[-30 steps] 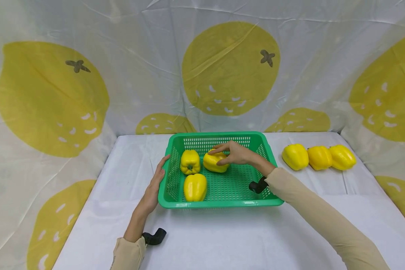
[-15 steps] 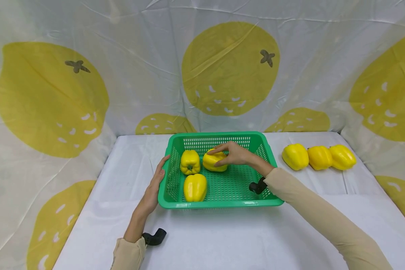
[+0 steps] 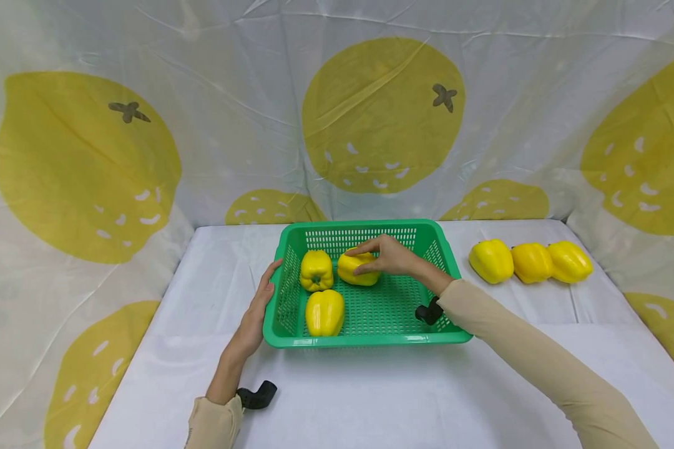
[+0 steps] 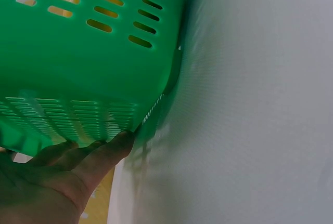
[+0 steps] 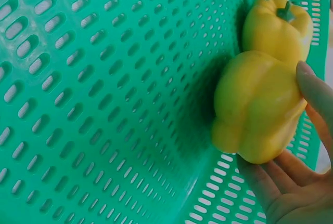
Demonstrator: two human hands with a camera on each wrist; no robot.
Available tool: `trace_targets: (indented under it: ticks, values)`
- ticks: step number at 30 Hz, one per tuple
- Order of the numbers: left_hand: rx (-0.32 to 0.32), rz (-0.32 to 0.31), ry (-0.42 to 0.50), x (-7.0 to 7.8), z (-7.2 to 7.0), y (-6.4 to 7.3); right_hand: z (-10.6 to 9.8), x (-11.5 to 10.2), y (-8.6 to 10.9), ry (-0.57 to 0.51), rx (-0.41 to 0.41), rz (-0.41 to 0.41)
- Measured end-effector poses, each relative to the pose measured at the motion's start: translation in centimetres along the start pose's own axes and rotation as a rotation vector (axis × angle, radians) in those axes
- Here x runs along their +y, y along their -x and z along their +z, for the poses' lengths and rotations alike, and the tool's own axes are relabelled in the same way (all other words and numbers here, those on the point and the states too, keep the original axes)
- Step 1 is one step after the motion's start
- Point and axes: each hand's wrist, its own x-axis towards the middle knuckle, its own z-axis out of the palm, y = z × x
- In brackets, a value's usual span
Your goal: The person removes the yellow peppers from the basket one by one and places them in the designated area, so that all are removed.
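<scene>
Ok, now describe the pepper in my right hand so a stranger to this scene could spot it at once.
On the white-covered table, find the green basket. Toward its back, just right of the back-left pepper, is a second yellow pepper. Unlike that neighbour and the equally yellow front pepper, it is gripped by your right hand.

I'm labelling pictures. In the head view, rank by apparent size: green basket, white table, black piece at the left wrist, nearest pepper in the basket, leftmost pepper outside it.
1. White table
2. Green basket
3. Nearest pepper inside, leftmost pepper outside: too alike to rank
4. Black piece
</scene>
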Motion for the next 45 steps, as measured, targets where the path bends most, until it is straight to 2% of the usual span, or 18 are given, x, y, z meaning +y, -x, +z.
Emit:
trace_targets:
  ticks: [10,23,32,45]
  values:
    - [0.000,-0.003,0.000,0.0,0.0,0.0,-0.4,-0.1,0.1,-0.045,-0.033,0.025]
    - [0.008,-0.008,-0.011,0.0,0.1,0.0,-2.1,-2.0,0.7,-0.118,0.039,0.058]
    - [0.001,-0.009,-0.003,0.1,0.1,0.1,-4.4,-3.6,2.6,-0.154,0.091,0.122]
    - [0.007,0.001,-0.008,0.1,0.1,0.0,-7.9,-6.3,6.3,-0.161,0.198,0.141]
